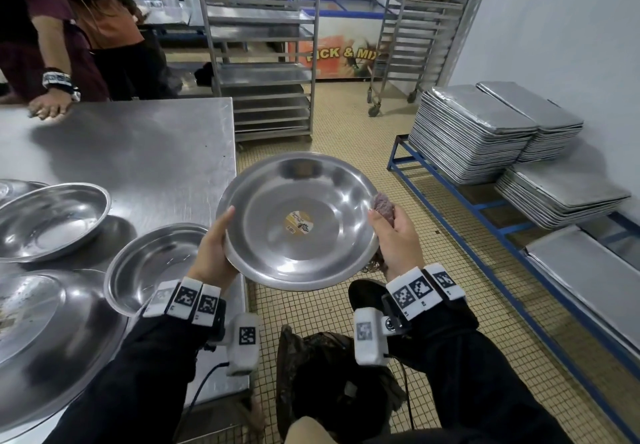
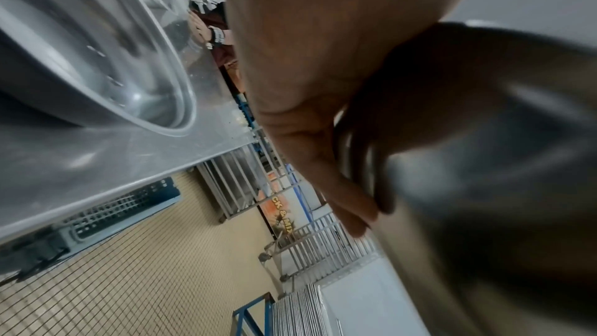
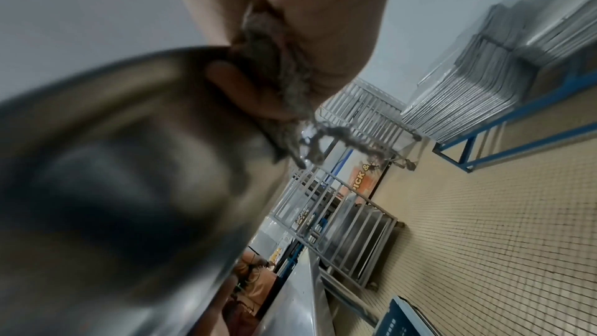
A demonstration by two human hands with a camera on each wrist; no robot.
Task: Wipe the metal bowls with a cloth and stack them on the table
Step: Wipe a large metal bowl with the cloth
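Observation:
I hold a wide metal bowl (image 1: 298, 222) with a yellow sticker in its middle over the floor, just off the table's right edge. My left hand (image 1: 216, 246) grips its left rim, thumb over the edge, and its fingers (image 2: 342, 196) lie under the bowl's blurred underside (image 2: 484, 162). My right hand (image 1: 394, 235) grips a greyish-pink cloth (image 1: 383, 206) against the right rim. In the right wrist view the frayed cloth (image 3: 284, 91) is pinched beside the bowl (image 3: 129, 162). Three more metal bowls (image 1: 156, 263) (image 1: 52, 218) (image 1: 45, 332) sit on the steel table (image 1: 138, 152).
Another person's hand (image 1: 48, 107) rests on the table's far left edge, with a second person behind. Wheeled tray racks (image 1: 266, 48) stand beyond the table. Stacks of metal trays (image 1: 478, 125) lie on a blue frame at right. Tiled floor lies between.

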